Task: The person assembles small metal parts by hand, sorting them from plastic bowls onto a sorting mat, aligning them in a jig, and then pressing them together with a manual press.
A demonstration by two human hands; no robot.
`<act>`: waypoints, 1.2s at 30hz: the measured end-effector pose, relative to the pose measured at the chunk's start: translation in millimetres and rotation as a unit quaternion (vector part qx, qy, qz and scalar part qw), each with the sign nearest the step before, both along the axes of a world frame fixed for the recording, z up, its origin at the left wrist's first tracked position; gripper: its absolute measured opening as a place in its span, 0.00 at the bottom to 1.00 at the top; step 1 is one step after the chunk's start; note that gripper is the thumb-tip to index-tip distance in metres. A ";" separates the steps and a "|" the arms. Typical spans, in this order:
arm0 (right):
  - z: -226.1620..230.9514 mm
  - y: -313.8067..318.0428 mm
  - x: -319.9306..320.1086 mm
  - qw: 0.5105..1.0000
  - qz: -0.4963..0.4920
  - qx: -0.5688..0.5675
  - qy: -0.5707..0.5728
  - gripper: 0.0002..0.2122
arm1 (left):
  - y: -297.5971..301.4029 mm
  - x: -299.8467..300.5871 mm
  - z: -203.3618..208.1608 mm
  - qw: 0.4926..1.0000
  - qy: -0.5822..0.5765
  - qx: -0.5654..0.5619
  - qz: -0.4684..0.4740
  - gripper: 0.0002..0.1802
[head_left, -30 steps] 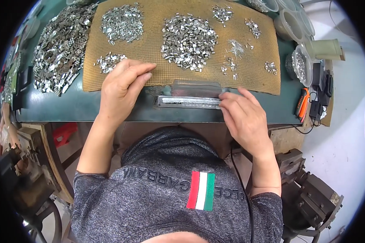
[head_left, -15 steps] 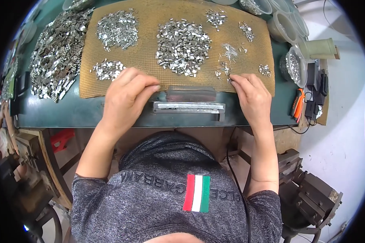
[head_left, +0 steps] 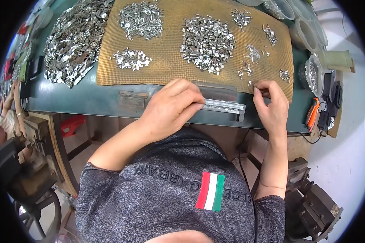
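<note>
My left hand [head_left: 172,106] is closed in a pinch over the left end of a slim metal rail [head_left: 225,106] by the table's front edge. Whatever its fingertips hold is hidden. Along the rail's far side lies a flat dark bar [head_left: 221,92], partly covered by that hand. My right hand [head_left: 273,103] has thumb and forefinger brought together at the front edge of a textured golden mat [head_left: 168,60]; anything between them is too small to make out. Just beyond those fingers are small U-shaped metal pieces [head_left: 246,69] and a sparse pile of thin pins [head_left: 253,53].
A large pile of metal links [head_left: 209,43] covers the mat's middle, with pins [head_left: 141,20] and shiny plates [head_left: 132,59] to its left. Linked metal strips [head_left: 75,42] are heaped at far left. Plastic bowls [head_left: 313,75] and orange-handled pliers [head_left: 312,114] line the right side.
My left hand has moved from the mat's front edge to the rail's left end. My right hand has drawn slightly back from the small pieces. The whole view has shifted.
</note>
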State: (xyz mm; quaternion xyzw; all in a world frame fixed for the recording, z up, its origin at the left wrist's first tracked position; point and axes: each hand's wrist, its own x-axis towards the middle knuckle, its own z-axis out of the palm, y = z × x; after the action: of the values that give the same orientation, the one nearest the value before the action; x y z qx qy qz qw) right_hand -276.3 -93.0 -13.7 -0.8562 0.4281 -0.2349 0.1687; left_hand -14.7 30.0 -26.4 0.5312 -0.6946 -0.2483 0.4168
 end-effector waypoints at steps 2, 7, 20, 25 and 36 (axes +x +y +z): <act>0.0 3.3 1.3 0.998 -0.019 0.036 -0.039 0.05 | 0.2 0.7 -1.1 1.000 -0.015 -0.007 0.004 0.07; 2.3 2.0 0.1 0.996 -0.007 0.061 -0.067 0.07 | 0.0 -2.6 1.9 0.995 -0.081 -0.060 0.017 0.09; 11.6 20.0 1.6 0.996 0.015 0.057 -0.065 0.06 | -4.6 39.6 7.1 0.987 -0.142 -0.066 -0.033 0.13; 12.9 28.2 6.6 0.995 0.020 0.066 -0.073 0.04 | -45.3 87.3 10.8 0.955 -0.254 -0.072 0.134 0.11; 16.3 39.8 20.4 0.986 0.115 0.090 -0.080 0.05 | -85.4 108.9 -5.4 0.925 -0.342 -0.108 0.128 0.07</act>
State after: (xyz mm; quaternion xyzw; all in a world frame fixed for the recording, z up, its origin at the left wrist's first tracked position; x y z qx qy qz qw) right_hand -255.8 -53.2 2.6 -0.8593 0.3318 -0.2420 0.3047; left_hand 94.2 -55.4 -31.7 0.6202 -0.7434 0.0803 0.2374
